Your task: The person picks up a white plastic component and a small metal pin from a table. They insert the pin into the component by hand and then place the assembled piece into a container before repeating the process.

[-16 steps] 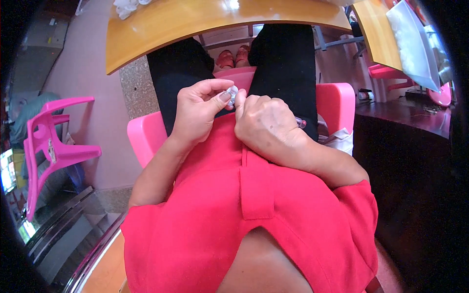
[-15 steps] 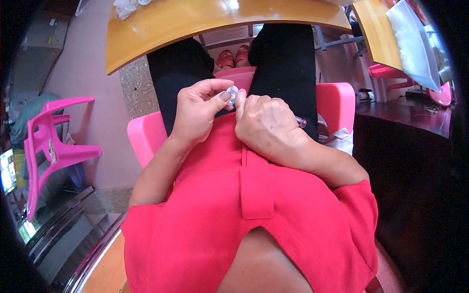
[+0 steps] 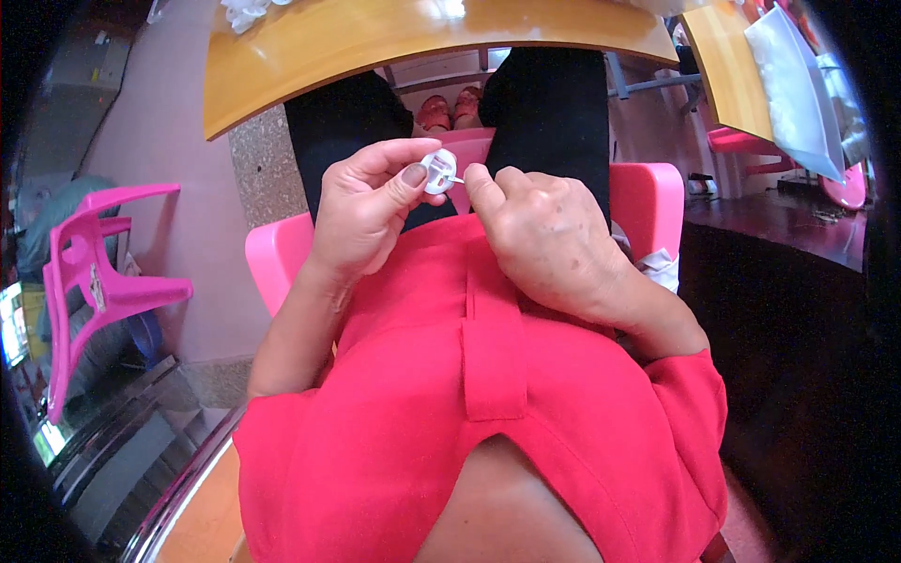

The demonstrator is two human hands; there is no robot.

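Between the thumb and fingers of my left hand [image 3: 371, 202] is a small round white plastic part [image 3: 437, 173], held up above my lap. Its hollow inner side shows, with a slot and a small reddish spot. My right hand [image 3: 554, 235] is closed around a slim screwdriver, whose thin metal shaft [image 3: 456, 179] sticks out past the index finger. The shaft's tip reaches the edge of the white part. The tool's handle is hidden inside my right hand.
A wooden table [image 3: 413, 47] stands ahead, with white parts [image 3: 246, 13] at its far left. On the right a white tray [image 3: 798, 94] holds white pieces beside a dark bench [image 3: 779, 225]. A pink plastic stool [image 3: 103, 281] is at the left. I sit in a pink chair [image 3: 648, 202].
My left hand has turned the white part so its hollow side shows. My right hand has shifted a little, baring the screwdriver shaft; the handle end seen by the wrist before is now hidden.
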